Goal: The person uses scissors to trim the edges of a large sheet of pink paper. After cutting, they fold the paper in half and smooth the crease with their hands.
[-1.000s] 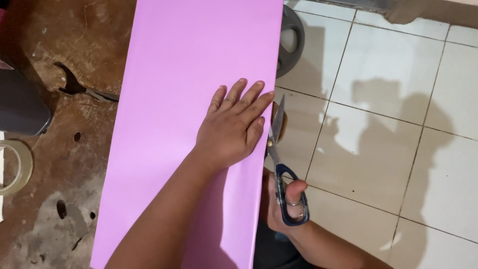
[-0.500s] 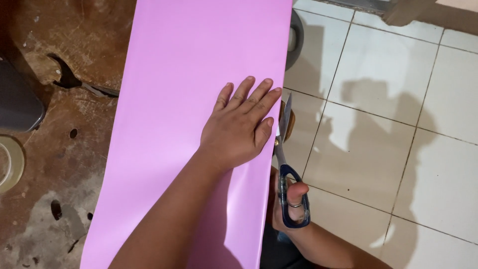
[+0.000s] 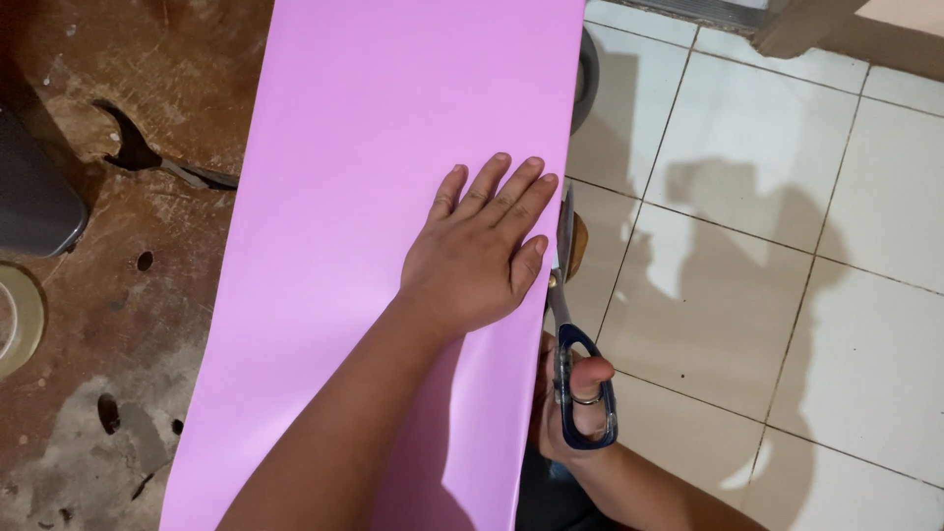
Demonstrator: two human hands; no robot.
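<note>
A long pink sheet of paper lies across a worn brown table and runs past its right edge. My left hand presses flat on the sheet near that right edge, fingers spread. My right hand grips blue-handled scissors just beside the sheet's right edge, thumb through the loop. The blades point away from me along the edge, close to my left hand's fingers.
A roll of clear tape sits at the table's left edge, with a dark grey object above it. The tabletop has cracks and holes. White floor tiles lie to the right, and a dark round object peeks out behind the sheet.
The view has shifted slightly, so the sheet and hands sit a little further right and lower. The scissors have stayed beside the sheet's right edge, with my left hand still flat on the paper.
</note>
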